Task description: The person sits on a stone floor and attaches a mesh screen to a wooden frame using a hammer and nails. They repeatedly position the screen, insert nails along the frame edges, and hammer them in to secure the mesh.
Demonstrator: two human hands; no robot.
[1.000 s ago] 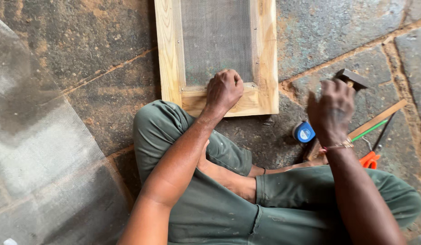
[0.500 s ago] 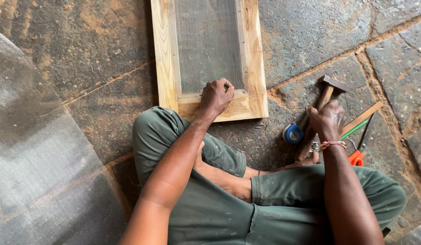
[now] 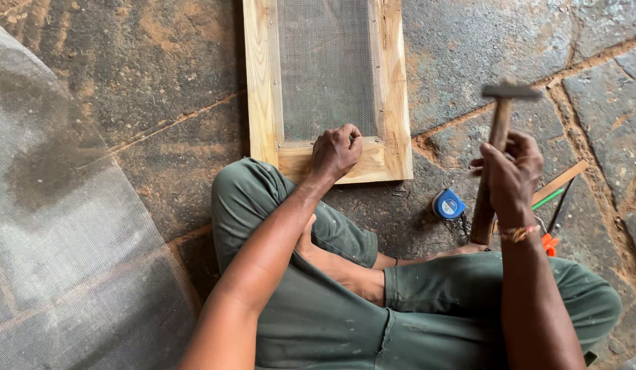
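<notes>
Right hand [image 3: 511, 168] grips a raised wooden-handled hammer [image 3: 497, 130]; left hand [image 3: 337, 152] pinches closed — around a nail, I judge — on the pale wooden mesh-covered frame [image 3: 393, 89] on the stone floor. Nailing step — next, a square strike clear of fingers.

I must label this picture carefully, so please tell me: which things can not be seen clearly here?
Head view only:
- Far end of the light wooden frame with grey mesh: cut off by the top edge.
- Nail, if any: hidden under the left hand.
- Wooden-handled hammer head: motion-blurred; right hand covers mid-handle.
</notes>
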